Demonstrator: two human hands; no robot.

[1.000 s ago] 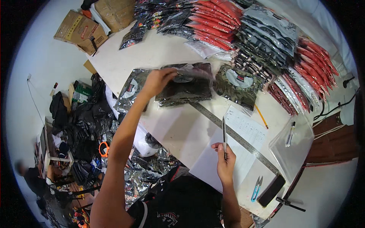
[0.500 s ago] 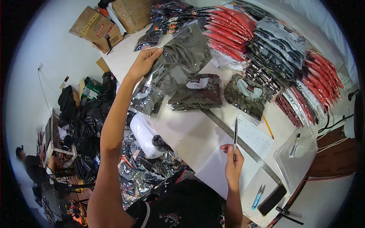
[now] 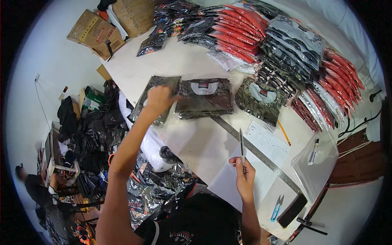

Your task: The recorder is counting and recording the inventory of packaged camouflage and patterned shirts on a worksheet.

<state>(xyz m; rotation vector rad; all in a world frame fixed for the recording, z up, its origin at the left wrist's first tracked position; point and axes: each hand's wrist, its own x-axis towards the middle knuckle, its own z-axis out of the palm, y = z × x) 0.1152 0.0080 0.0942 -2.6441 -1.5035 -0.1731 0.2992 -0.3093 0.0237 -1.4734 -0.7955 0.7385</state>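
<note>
My left hand (image 3: 160,97) is over a bagged dark olive garment (image 3: 145,107) on the left of the table; its fingers are smeared by motion. Beside it lie a bagged dark garment pile (image 3: 204,101) and a camouflage garment (image 3: 259,107) with a pale collar. My right hand (image 3: 244,175) is closed on a pen (image 3: 242,147), held upright over blank paper (image 3: 222,185) and a written sheet (image 3: 269,151). A steel ruler (image 3: 261,157) lies diagonally across the papers.
Stacks of bagged shirts (image 3: 239,38) fill the back, beside cardboard boxes (image 3: 94,32). Blue snips (image 3: 277,208), a phone (image 3: 292,210), a pencil (image 3: 284,133) and a marker (image 3: 313,151) lie right. Black bags (image 3: 102,130) heap below the table's left, near another person (image 3: 34,185).
My left hand has gone from holding a bagged olive garment raised toward the back to low over the left packet; that garment is back down. My right hand still holds the pen.
</note>
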